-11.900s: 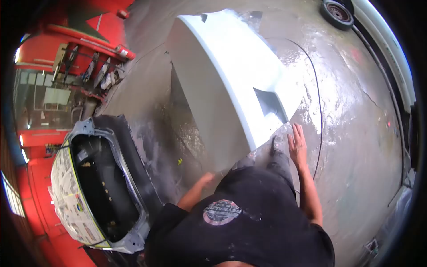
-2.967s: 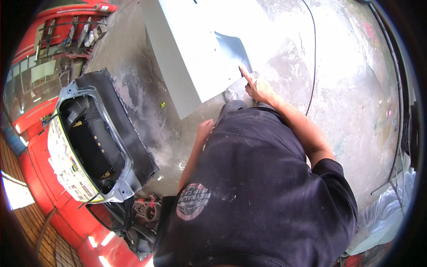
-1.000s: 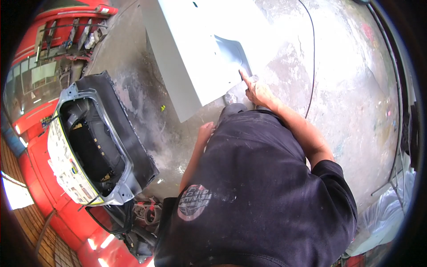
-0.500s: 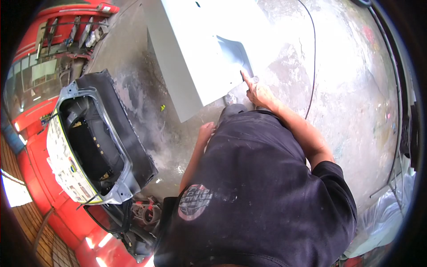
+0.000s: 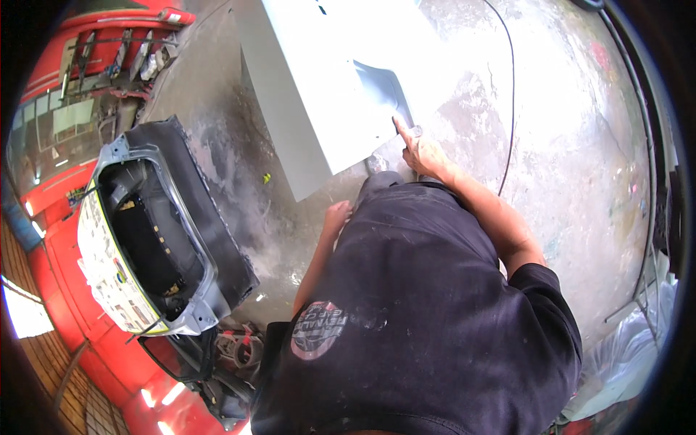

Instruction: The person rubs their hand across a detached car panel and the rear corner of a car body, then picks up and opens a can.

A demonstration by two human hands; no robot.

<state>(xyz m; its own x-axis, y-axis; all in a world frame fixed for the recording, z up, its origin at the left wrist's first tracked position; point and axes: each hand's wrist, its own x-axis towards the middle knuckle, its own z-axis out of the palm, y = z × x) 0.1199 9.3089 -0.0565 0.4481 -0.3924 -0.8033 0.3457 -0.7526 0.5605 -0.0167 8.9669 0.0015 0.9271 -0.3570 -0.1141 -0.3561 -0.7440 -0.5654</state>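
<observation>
A large white panel (image 5: 319, 80), with a folded grey side and a shaded recess near its right edge, fills the upper middle. My right hand (image 5: 424, 154) is at the panel's near right corner. Its index finger stretches to the lower edge of the recess and seems to touch it, while the other fingers are partly bent. A small greyish spot shows by the thumb; I cannot make out what it is. Beside my left thigh hangs my left hand (image 5: 337, 215), fingers curled, apart from the panel and with nothing visible in it.
On the left stands a car body part with an open trunk frame (image 5: 206, 286), its glass covered in paper. A black cable (image 5: 512, 87) runs along the stained concrete floor (image 5: 580, 167) on the right. Plastic sheeting (image 5: 623, 362) lies at lower right. Tools hang on the red wall (image 5: 65, 43).
The view has shifted very slightly. Both hands and the white panel hold nearly the same positions.
</observation>
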